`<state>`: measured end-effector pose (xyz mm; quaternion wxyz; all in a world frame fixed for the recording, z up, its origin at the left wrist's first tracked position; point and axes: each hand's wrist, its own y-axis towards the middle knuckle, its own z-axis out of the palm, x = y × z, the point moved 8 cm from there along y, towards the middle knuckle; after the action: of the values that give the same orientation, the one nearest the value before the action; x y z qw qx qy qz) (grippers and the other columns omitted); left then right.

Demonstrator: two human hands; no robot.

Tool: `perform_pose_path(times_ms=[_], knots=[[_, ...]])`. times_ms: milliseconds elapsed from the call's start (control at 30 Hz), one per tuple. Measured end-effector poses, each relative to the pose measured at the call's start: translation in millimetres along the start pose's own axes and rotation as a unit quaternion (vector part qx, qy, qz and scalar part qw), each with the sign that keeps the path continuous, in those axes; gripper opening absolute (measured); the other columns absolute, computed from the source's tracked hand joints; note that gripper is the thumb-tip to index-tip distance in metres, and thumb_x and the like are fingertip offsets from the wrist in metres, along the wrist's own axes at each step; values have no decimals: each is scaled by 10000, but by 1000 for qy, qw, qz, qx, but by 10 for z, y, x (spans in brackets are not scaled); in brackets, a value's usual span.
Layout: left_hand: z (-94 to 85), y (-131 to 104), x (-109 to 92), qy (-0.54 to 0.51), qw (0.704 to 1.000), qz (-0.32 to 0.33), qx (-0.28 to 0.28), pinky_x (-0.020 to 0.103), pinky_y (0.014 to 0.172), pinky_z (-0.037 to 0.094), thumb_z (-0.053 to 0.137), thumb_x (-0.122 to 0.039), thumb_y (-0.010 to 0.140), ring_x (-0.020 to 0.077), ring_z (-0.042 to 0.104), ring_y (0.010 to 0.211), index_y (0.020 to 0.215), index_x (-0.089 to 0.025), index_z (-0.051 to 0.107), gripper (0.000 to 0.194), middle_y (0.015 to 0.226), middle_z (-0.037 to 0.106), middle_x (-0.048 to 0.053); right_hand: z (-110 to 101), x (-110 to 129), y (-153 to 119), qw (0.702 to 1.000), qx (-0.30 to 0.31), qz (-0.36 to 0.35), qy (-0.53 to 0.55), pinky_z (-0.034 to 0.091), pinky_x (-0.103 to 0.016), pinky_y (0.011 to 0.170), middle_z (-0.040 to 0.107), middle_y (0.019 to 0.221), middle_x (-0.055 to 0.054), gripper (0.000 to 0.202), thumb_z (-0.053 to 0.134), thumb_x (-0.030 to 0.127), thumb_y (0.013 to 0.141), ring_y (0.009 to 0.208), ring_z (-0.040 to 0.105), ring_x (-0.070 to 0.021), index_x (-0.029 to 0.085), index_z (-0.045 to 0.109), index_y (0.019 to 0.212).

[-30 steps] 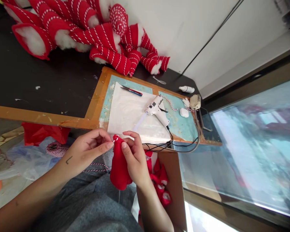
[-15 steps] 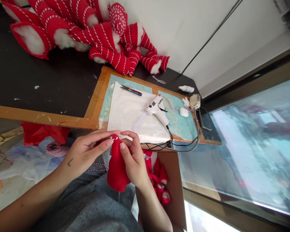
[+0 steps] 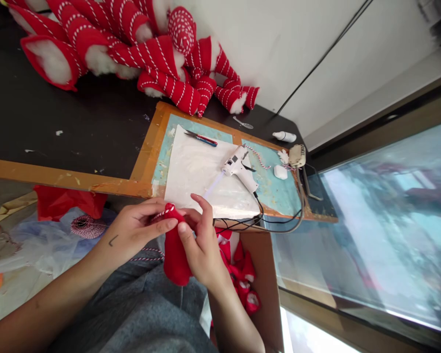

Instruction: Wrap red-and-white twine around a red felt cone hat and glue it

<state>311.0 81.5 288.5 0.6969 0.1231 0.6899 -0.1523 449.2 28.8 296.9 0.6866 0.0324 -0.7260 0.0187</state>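
Both hands hold a small red felt cone [image 3: 175, 257] above my lap, its narrow tip upward. My left hand [image 3: 135, 230] pinches near the tip, where a red-and-white twisted cord [image 3: 159, 214] lies against the felt. The cord trails back under that hand toward the left. My right hand [image 3: 202, 240] grips the cone's right side between thumb and fingers, with the index finger raised off it. Beyond the hands, a white glue gun [image 3: 238, 169] lies on a white sheet [image 3: 187, 162], beside thread snips [image 3: 201, 138].
Stuffed red cones wound with cord [image 3: 161, 54] are heaped at the back. A cardboard box [image 3: 259, 274] with red felt pieces stands below the table edge. On the left sits a cord spool [image 3: 86, 226] on clear plastic. A white bottle [image 3: 284, 136] lies at the right.
The cone's tip has tilted left, and the cord now shows along the tip by my left fingers. My right index finger has lifted away from the tip.
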Motion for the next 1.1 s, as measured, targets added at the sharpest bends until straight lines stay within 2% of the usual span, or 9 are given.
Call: perform_pose_path(times_ms=[100,167,267,433,600,733,867,933,1100], knots=[[-66,-1,-58,16,999,-8,-28,258,755,576,863,-500,850,212,708,874,902,-255,853,250,913,768,24,-2,-33,-16,999,3,2,-52,526,-485,1138,654,1459,-147,823,874,428,872,1325,670,-287,295,348,1491],[-77,3,-29,-2,999,-32,-29,282,787,601,895,-513,810,243,735,918,946,-251,851,298,958,801,39,-48,-76,-23,996,-29,12,-83,548,-478,1081,703,1335,-123,755,930,387,783,1223,696,-293,279,455,1360],[-73,19,83,-34,997,-67,-11,339,872,634,931,-532,760,278,765,978,1083,-248,837,440,1017,830,53,-119,-92,-26,994,-61,21,-91,560,-436,978,725,1159,-79,437,844,340,829,1052,702,-262,255,573,1161],[-59,54,224,-44,995,-83,27,383,944,644,900,-568,800,310,769,1113,1198,-254,821,513,1117,840,81,-175,47,-5,999,-18,-12,-50,520,-381,950,709,1110,-62,164,698,304,915,1046,676,-243,233,715,1062],[46,60,190,-83,991,-78,77,375,971,633,859,-562,857,307,774,1139,1162,-269,844,423,1163,844,80,-181,-26,-28,999,12,47,15,507,-388,1005,753,1139,-44,243,612,359,965,1114,678,-261,269,742,1149],[83,59,167,-87,990,-79,80,355,939,631,837,-539,887,307,780,1117,1129,-261,855,369,1117,852,77,-107,-157,-72,986,25,102,132,547,-350,800,759,1103,-39,447,635,541,977,891,696,-229,310,603,1359],[83,50,181,-90,990,-84,75,367,951,630,848,-519,875,307,784,1096,1104,-245,853,358,1106,851,84,-48,-140,-57,987,32,84,137,541,-332,776,727,1050,-16,629,912,568,760,842,661,-207,312,538,1196],[77,45,201,-88,990,-88,72,378,923,643,854,-539,855,309,789,1058,1093,-238,848,384,1076,850,89,-55,-134,-33,991,23,85,96,541,-332,793,701,988,-1,574,950,519,728,845,643,-202,295,553,1077],[59,58,228,-95,990,-79,65,349,836,653,888,-574,801,283,783,970,1052,-227,840,431,1003,839,87,-108,-42,31,998,25,36,47,525,-378,937,675,1000,-36,313,797,542,904,965,649,-225,249,719,985]])
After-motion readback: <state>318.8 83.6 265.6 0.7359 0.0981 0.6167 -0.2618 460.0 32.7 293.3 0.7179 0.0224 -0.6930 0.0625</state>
